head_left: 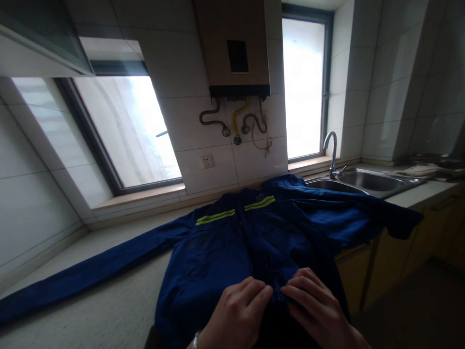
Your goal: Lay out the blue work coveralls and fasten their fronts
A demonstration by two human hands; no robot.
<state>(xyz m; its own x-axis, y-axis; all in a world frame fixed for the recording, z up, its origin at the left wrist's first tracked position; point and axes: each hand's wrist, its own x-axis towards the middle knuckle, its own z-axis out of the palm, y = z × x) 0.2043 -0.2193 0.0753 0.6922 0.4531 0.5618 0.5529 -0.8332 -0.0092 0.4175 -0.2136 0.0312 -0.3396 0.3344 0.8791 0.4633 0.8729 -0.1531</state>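
A dark blue work jacket [218, 247] with yellow-green reflective stripes lies spread face up on a pale countertop [119, 300]. One sleeve stretches far to the left, the other hangs over the counter's right edge. My left hand [238, 310] and my right hand [314, 305] meet at the jacket's front opening near the bottom hem. Both hands have their fingers curled and pinch the fabric there, fingertips almost touching. What lies under the fingertips is too dark to make out.
A steel sink [366, 182] with a curved tap [331, 150] sits at the back right. A water heater [234, 46] with hoses hangs on the tiled wall between two windows. A socket [207, 161] is below it. Cloths [425, 170] lie beyond the sink.
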